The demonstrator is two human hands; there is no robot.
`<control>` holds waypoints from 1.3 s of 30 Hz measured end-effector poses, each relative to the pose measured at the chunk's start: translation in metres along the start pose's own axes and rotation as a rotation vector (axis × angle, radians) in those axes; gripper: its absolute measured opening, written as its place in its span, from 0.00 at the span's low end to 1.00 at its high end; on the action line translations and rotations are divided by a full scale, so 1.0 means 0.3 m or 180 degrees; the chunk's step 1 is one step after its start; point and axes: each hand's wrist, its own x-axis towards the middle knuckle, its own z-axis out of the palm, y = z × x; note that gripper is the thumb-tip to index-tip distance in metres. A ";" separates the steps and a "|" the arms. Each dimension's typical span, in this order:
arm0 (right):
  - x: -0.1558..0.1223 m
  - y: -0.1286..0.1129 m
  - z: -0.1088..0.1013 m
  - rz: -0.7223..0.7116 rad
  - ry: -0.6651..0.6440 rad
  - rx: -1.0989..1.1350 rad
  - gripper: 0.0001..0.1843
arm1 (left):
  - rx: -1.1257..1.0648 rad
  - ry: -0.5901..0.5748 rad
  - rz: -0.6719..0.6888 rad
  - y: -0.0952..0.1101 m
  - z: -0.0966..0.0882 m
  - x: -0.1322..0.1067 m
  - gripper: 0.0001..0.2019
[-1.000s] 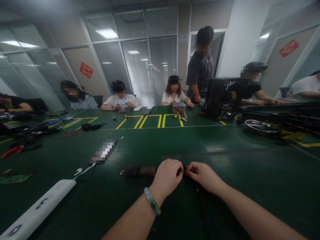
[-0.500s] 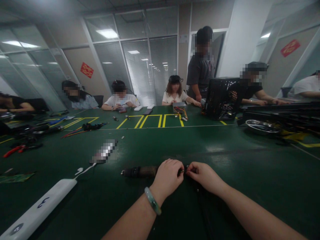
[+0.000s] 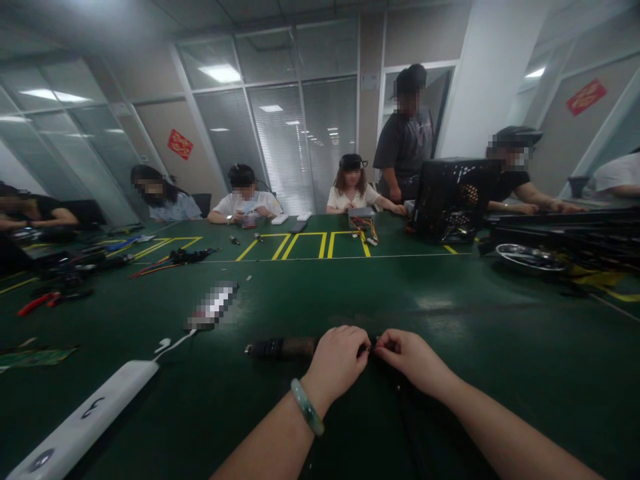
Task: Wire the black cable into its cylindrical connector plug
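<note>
A dark cylindrical tool with a metal tip, which looks like an electric screwdriver (image 3: 290,348), lies sideways on the green table, its tip to the left. My left hand (image 3: 343,360) is closed over its right end, hiding that part. A green bangle (image 3: 307,407) circles my left wrist. Close to the left fingertips, my right hand (image 3: 413,360) makes a pinch at the tool's tail. A black cable (image 3: 400,393) runs from beneath the right fingers towards me. Its end is covered by the fingers, so whether it joins the tool cannot be seen.
A white power strip (image 3: 95,417) lies to the left, its cord leading towards a blurred phone-like object (image 3: 213,307). Red-handled pliers (image 3: 37,303), dark cables and a circuit board (image 3: 43,357) are farther left. A black computer case (image 3: 450,200) stands across the table, with several people around it.
My hands stay at the tool's tail, with only slight finger movement. The whole view has shifted a little, so everything appears slightly lower and to the right.
</note>
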 end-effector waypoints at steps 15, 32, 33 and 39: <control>-0.001 -0.008 0.004 0.0038 -0.0048 -0.0080 0.06 | -0.0024 0.0050 0.0039 -0.002 0.008 0.002 0.04; -0.004 0.000 0.002 -0.0036 -0.0048 -0.0141 0.07 | 0.0001 0.0092 0.0058 -0.005 0.012 0.004 0.03; -0.005 -0.003 0.002 -0.0019 -0.0045 -0.0140 0.07 | 0.0002 0.0082 0.0054 -0.004 0.012 0.004 0.02; -0.005 -0.009 -0.005 0.0037 -0.0056 -0.0089 0.09 | 0.0033 0.0059 0.0057 -0.003 0.011 0.006 0.03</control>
